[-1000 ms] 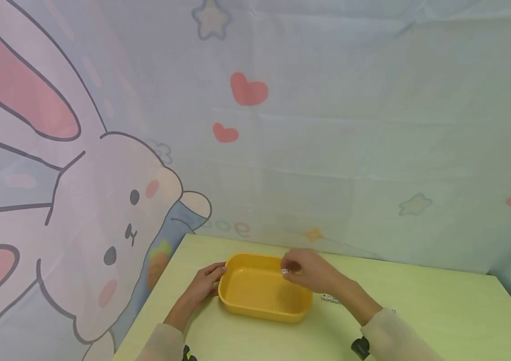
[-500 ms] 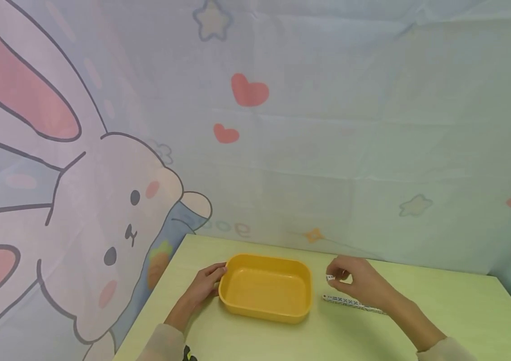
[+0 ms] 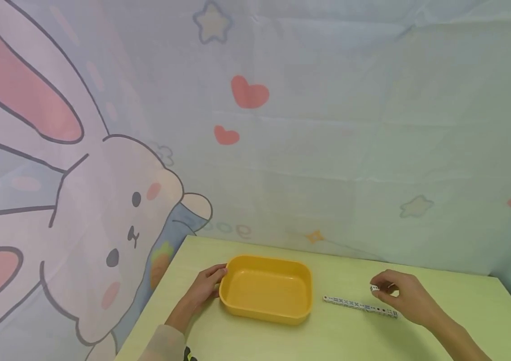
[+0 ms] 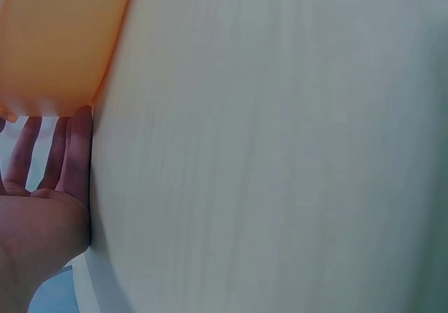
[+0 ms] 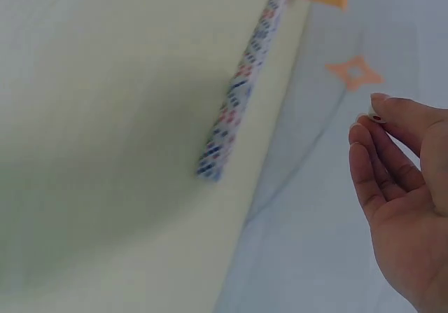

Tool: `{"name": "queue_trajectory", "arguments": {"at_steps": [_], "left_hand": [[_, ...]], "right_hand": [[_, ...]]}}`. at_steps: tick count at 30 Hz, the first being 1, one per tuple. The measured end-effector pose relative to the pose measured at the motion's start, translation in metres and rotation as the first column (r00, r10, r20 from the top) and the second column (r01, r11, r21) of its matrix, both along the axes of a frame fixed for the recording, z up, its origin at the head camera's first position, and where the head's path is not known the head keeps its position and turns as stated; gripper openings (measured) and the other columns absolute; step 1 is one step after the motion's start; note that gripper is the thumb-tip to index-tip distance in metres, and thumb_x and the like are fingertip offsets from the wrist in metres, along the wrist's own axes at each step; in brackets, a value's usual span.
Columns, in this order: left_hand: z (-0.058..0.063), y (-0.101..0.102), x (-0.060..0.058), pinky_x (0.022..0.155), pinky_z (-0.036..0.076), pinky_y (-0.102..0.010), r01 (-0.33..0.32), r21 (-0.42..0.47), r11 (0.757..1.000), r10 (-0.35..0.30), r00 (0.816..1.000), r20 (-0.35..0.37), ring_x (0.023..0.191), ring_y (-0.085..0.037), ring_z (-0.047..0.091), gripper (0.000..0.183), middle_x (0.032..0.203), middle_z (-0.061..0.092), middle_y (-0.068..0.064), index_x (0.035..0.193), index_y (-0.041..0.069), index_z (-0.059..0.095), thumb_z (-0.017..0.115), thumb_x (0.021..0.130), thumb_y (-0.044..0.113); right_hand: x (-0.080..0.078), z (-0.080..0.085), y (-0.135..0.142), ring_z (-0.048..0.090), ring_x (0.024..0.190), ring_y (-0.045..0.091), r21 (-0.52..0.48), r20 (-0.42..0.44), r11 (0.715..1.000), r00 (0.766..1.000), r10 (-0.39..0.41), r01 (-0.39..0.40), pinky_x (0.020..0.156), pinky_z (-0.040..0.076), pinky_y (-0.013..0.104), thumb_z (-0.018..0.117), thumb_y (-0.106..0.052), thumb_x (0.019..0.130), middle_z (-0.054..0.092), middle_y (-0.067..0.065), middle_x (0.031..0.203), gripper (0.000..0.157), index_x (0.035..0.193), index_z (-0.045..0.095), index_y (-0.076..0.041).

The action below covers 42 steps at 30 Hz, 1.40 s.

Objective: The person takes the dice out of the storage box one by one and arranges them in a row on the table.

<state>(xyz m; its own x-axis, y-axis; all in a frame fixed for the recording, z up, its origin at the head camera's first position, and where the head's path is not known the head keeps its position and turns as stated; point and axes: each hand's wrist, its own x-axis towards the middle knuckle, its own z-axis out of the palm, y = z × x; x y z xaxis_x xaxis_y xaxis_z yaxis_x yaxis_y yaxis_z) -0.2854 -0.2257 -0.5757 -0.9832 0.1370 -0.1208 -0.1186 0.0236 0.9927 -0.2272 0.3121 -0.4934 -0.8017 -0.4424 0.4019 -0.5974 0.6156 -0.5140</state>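
Observation:
My right hand point(image 3: 408, 297) pinches a small white die point(image 3: 374, 288) between thumb and fingertips, held up above the table. Below and to the left of that hand, a long straight row of white dice point(image 3: 359, 305) with dark and red pips lies on the table; the right wrist view shows the row too, a little blurred. My left hand point(image 3: 204, 285) rests at the left end of a yellow plastic bin point(image 3: 264, 317). In the left wrist view its fingers reach out fairly straight, with the tips against the bin's end wall.
The pale yellow-green table point(image 3: 454, 301) ends at the back against a hanging cloth point(image 3: 327, 125) printed with a rabbit, hearts and stars. The bin stands left of the dice row, a short gap away.
My right hand has moved right, from over the bin to above the right part of the dice row, with a die in its fingertips throughout. The row is now uncovered. The left hand stays put.

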Motion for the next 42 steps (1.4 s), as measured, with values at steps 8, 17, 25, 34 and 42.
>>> {"name": "queue_trajectory", "arguments": {"at_steps": [8,17,25,34,42], "left_hand": [[0.001,-0.001,-0.004,0.083,0.063,-0.034,-0.008,-0.007,1.0,0.008,1.0,-0.012,0.117,-0.026,0.067,0.058,0.142,0.063,-0.021,0.151,-0.001,0.056,0.064,0.107,0.037],[0.001,0.0,-0.003,0.084,0.063,-0.035,0.003,0.003,1.0,-0.003,1.0,-0.009,0.12,-0.028,0.066,0.056,0.143,0.062,-0.021,0.15,0.0,0.057,0.064,0.108,0.035],[0.002,0.0,-0.005,0.083,0.063,-0.036,-0.006,-0.021,1.0,0.006,1.0,-0.008,0.121,-0.03,0.066,0.056,0.144,0.062,-0.022,0.151,0.001,0.056,0.064,0.108,0.036],[0.0,0.0,-0.006,0.08,0.063,-0.033,-0.009,-0.027,1.0,0.009,1.0,0.0,0.116,-0.026,0.068,0.057,0.142,0.063,-0.021,0.15,0.001,0.057,0.065,0.107,0.037],[0.003,-0.005,-0.007,0.084,0.063,-0.037,0.023,-0.023,0.999,-0.024,0.999,-0.026,0.123,-0.03,0.065,0.057,0.145,0.061,-0.023,0.151,-0.001,0.055,0.062,0.109,0.037]], "right_hand": [[0.004,-0.03,0.038,0.063,0.078,0.0,0.004,0.047,0.993,0.992,-0.115,0.115,0.064,0.057,0.025,0.084,-0.003,0.089,0.07,-0.008,0.089,0.019,0.101,0.075,-0.015],[0.008,-0.062,0.064,0.06,0.078,-0.001,0.145,0.198,0.964,0.948,-0.25,0.224,0.069,0.058,0.025,0.085,-0.01,0.089,0.068,-0.01,0.088,0.013,0.097,0.075,-0.012],[0.006,-0.081,0.069,0.058,0.077,-0.002,0.126,0.193,0.969,0.952,-0.236,0.215,0.068,0.056,0.025,0.086,-0.004,0.086,0.067,-0.009,0.086,0.016,0.094,0.074,-0.012],[0.009,-0.089,0.068,0.059,0.079,-0.001,0.089,0.19,0.971,0.954,-0.233,0.22,0.069,0.056,0.025,0.086,-0.004,0.086,0.067,-0.004,0.087,0.017,0.097,0.074,-0.01],[0.01,-0.086,0.066,0.06,0.084,0.002,0.069,0.291,0.968,0.923,-0.252,0.242,0.073,0.056,0.025,0.084,-0.011,0.09,0.067,-0.002,0.096,0.021,0.107,0.073,-0.004]]}}
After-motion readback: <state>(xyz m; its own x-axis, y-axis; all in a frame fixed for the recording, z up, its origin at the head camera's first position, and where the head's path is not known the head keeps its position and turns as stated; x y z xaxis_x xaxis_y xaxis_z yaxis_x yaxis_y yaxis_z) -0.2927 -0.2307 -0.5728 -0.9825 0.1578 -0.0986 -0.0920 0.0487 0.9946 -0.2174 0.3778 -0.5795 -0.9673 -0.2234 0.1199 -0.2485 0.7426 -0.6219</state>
